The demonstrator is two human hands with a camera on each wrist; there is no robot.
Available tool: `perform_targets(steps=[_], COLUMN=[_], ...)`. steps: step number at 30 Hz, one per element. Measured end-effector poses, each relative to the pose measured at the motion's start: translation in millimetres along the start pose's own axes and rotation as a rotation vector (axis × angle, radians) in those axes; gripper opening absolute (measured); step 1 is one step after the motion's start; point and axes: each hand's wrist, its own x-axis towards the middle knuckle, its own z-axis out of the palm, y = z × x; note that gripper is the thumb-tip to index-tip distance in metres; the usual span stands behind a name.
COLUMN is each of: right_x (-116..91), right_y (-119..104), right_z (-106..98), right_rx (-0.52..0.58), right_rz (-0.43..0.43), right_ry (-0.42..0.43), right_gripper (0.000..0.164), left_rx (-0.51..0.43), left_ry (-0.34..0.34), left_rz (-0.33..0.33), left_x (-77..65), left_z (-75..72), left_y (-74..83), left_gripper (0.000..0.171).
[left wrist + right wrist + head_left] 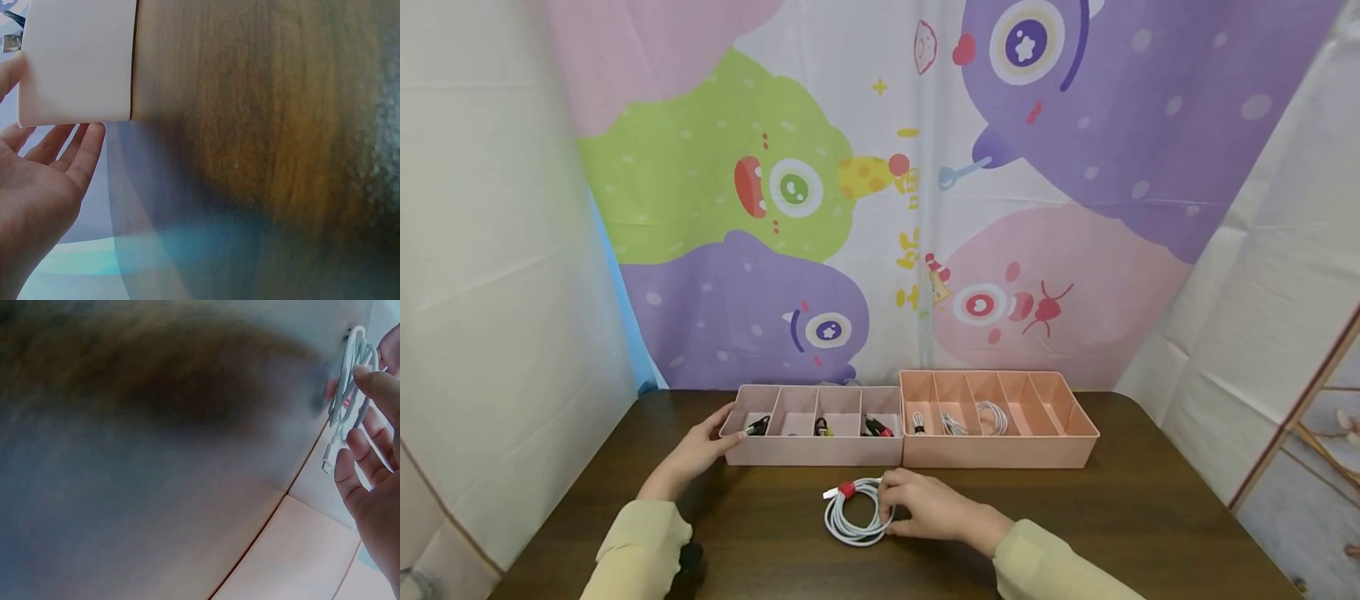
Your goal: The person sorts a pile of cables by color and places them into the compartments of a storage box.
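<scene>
A coiled white charging cable (847,533), bound with a red tie (847,489), is at the middle of the table in the head view. My right hand (934,506) pinches its right side between thumb and fingers; the right wrist view shows the cable's metal plug (327,466) hanging below the coil. My left hand (698,451) holds the left end of a mauve divided box (812,452), thumb at the rim and fingers against the end wall. Small dark cables (760,426) lie in several of its compartments.
A peach divided box (1000,453) adjoins the mauve one on the right, with white coiled cables (994,417) in its left compartments. Both stand toward the back of the dark wooden table (775,567). A cartoon-printed curtain (880,275) hangs behind.
</scene>
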Motion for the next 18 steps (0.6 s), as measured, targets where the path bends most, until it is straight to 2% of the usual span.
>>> perform_targets(steps=[18], right_x=[-3.7], right_y=[-2.8], right_z=[-13.4], right_rx=[-0.034], right_rz=[-0.055], right_ry=[0.138], right_gripper=[0.012], left_rx=[-0.013], left_ry=[-0.007], left_rz=[0.012], left_x=[-1.0], left_z=[-0.3], left_y=[-0.8], left_gripper=[0.076])
